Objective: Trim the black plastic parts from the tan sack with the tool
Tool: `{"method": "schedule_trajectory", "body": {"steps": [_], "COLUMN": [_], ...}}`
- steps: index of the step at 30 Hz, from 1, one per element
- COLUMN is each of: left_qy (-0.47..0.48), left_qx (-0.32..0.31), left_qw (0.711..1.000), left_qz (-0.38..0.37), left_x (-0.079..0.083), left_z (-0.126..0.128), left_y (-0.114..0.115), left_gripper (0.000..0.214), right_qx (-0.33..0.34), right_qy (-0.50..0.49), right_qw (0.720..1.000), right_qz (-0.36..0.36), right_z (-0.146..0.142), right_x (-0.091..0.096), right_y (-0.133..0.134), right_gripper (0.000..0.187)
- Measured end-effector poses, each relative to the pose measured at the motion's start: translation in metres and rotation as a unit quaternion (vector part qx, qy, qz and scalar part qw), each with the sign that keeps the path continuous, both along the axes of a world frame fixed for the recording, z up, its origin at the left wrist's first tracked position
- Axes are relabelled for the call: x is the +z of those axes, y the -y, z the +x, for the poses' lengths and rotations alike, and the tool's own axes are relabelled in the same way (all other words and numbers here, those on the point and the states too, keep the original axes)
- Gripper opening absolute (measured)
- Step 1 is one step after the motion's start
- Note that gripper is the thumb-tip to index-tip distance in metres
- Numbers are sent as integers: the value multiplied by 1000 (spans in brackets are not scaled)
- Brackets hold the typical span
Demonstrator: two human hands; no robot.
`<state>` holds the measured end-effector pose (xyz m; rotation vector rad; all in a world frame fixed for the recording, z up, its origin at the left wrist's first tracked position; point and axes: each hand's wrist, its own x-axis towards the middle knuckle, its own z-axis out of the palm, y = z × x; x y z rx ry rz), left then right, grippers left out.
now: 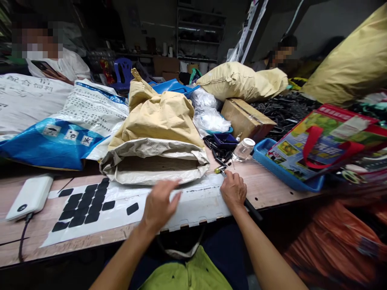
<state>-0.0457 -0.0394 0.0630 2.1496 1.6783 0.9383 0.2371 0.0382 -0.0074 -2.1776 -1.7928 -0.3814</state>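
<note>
My left hand [159, 204] hovers over a white sheet [193, 201] on the wooden table, fingers stretched out and a little blurred, holding nothing. My right hand [233, 190] rests on the sheet's right end, closed around a thin tool [252, 210] with a dark handle that sticks out behind the hand and a metal, yellow-marked tip [220, 170] in front. Several black square pads [86, 203] lie in rows on the sheet's left part, one pad [132, 208] apart from them. An open tan sack [157, 161] lies just beyond my hands.
A white power bank [30, 195] with a cable lies at the left. Small black parts [220, 149], a clear jar [243, 149], a cardboard box [246, 119] and a blue tray [272, 167] under a printed bag sit to the right. Two other people sit behind piled sacks.
</note>
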Motion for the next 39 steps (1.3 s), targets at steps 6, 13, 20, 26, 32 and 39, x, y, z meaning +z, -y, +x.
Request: {"method": "schedule_trajectory", "body": {"steps": [6,13,20,26,32,39], "left_qy": [-185,-159,-125,-127,-109,-92], "left_qx": [232,218,170,187,229,237], "left_qw": [952,944,942,930,921,906], "left_qz": [74,189,262,289,297,339], "left_x": [50,154,223,220,222,153], "left_z": [-50,-59,-35,-36,-50,-43], "left_y": [-158,-224,-220,-200,-191,-169], "left_gripper": [53,20,24,21,32,36], "right_qx": [4,5,14,10,9,9], "right_qy": [1,6,24,20,19,18], "right_qw": [1000,1000,1000,1000,1000,1000], "right_qz": [1,-5,2,-2,-3,-2], "right_z": [1,3,4,4,3,3], "right_x": [-1,-1,0,0,1,1], "right_y": [-1,-2,-1,-2,-2,-2], "right_gripper": [29,28,28,29,28,28]}}
